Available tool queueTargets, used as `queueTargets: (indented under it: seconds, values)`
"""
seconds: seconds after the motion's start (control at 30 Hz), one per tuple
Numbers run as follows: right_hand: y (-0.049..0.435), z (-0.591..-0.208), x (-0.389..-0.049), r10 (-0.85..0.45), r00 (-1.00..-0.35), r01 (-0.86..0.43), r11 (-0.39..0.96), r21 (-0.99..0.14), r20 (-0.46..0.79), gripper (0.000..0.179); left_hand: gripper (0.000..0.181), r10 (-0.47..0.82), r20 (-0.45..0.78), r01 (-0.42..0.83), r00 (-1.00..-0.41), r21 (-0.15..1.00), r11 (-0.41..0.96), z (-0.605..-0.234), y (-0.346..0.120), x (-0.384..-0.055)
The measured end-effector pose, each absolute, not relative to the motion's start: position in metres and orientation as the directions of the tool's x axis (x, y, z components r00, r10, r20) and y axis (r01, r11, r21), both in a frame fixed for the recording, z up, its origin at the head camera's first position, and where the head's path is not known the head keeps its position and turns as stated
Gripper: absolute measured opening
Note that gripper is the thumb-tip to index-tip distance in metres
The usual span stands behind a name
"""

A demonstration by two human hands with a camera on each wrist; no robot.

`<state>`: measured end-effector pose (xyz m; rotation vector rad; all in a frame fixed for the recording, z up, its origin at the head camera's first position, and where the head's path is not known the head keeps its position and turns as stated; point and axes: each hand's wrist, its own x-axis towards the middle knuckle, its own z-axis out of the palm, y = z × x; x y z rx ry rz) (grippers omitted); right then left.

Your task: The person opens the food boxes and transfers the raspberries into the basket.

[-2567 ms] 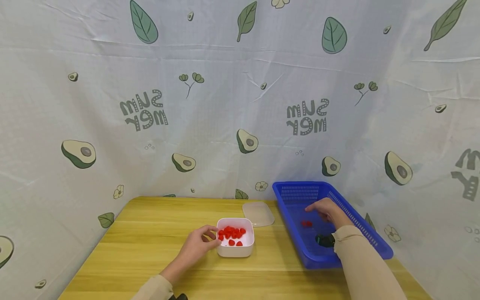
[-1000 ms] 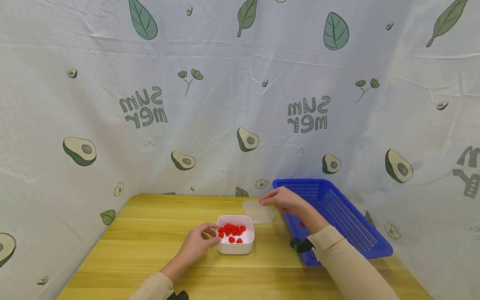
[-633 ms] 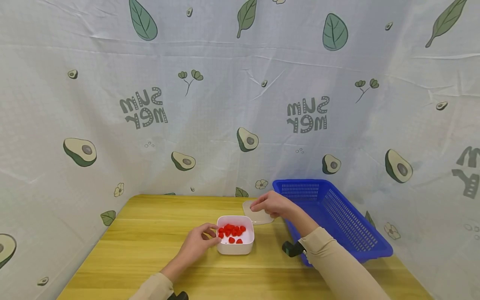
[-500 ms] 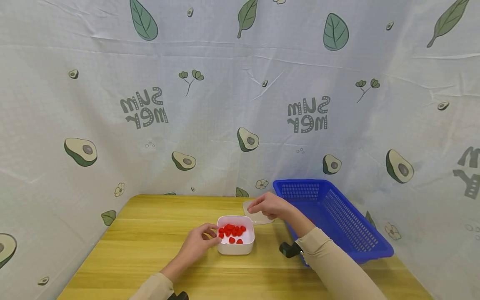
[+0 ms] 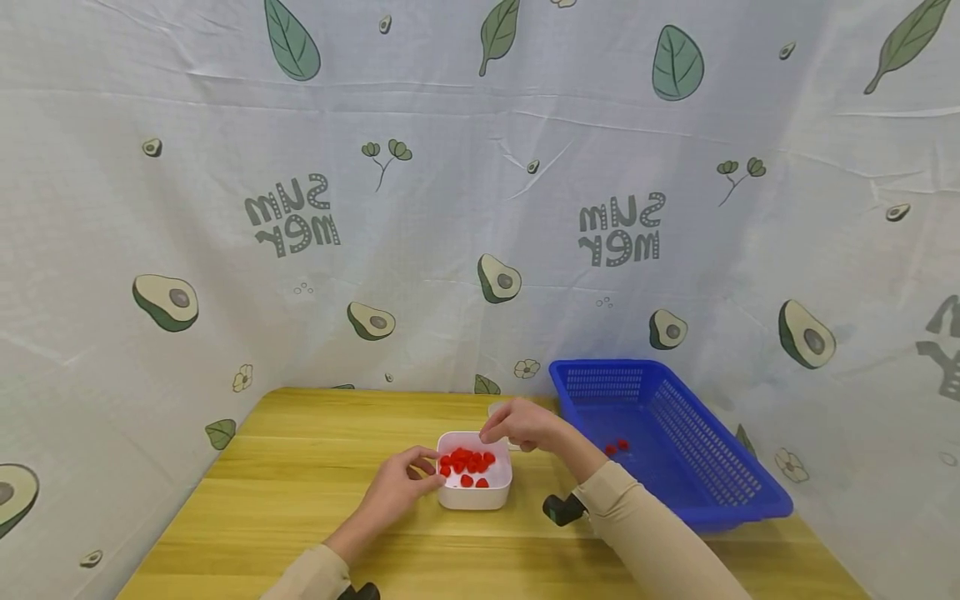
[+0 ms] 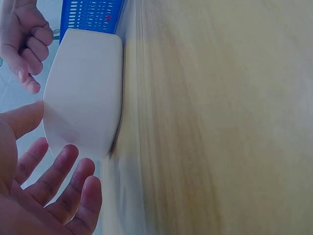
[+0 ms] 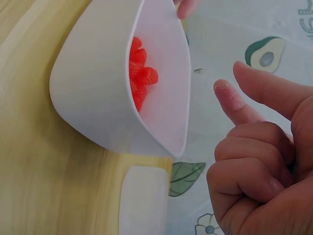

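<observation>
The empty right hand [image 5: 525, 425], thumb and pointer a bit apart, should softly pinch one raspberry [image 5: 467, 481] while the loosely spread, empty left hand [image 5: 397, 483] steadies the white box [image 5: 474, 498].

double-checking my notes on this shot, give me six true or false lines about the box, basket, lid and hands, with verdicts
1. Red berries lie in both the box and the basket. True.
2. The lid covers the box. False: it lies off the box, on the table.
3. The left hand is at the box's side. True.
4. The right hand is down inside the basket. False: it is at the box's rim.
5. In the head view, the basket is left of the box. False: it is to the right.
6. The box is white and the basket blue. True.
</observation>
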<state>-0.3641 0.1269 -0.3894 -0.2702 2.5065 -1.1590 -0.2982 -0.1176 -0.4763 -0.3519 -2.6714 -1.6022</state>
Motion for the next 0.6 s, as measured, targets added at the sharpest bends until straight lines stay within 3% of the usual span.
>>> queueTargets:
  seconds: [0.33, 0.6]
  values:
    - [0.116, -0.398, -0.363, -0.295, -0.922, -0.022, 0.688, -0.725, -0.252, 0.012, 0.038, 0.195, 0.128, 0.204, -0.972, 0.872, 0.445, -0.476, -0.118, -0.3]
    - [0.104, -0.405, -0.358, -0.331, -0.914, -0.109, 0.758, -0.643, -0.235, 0.01, 0.039, 0.191, 0.111, 0.188, -0.975, 0.871, 0.455, -0.476, -0.118, -0.299]
